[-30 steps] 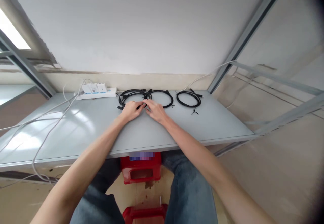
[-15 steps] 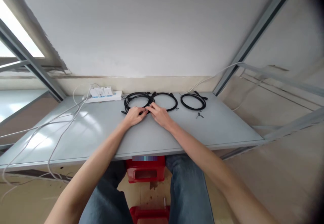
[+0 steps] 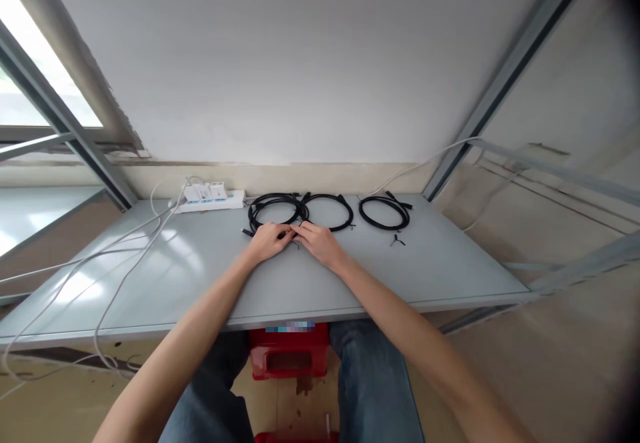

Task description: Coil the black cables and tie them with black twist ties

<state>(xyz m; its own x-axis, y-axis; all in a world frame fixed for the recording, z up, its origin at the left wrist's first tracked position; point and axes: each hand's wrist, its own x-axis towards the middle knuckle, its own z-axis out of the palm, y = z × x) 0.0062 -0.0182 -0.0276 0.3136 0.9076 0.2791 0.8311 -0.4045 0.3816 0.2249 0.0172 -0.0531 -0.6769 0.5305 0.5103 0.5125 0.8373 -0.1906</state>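
Note:
Several black cables lie wound in rings on a grey table. My left hand is closed at the near edge of the left coiled black cable, gripping it between thumb and fingers. My right hand meets it there, its fingertips pinched together against the left fingers. A thin dark twist tie pokes out just below the joined fingertips; the fingers hide most of it. The middle coil touches or overlaps the left one. A separate coil rests farther right, with a loose black tie in front of it.
A white power strip with plugged-in adapters stands at the back left. White cords trail from it over the table's front edge. Metal posts rise at both sides, with a wall behind. Below is a red stool.
The view has tilted up slightly, so everything sits lower. Both hands stay together at the left coil's near edge, and the thin tie end now shows below the fingertips.

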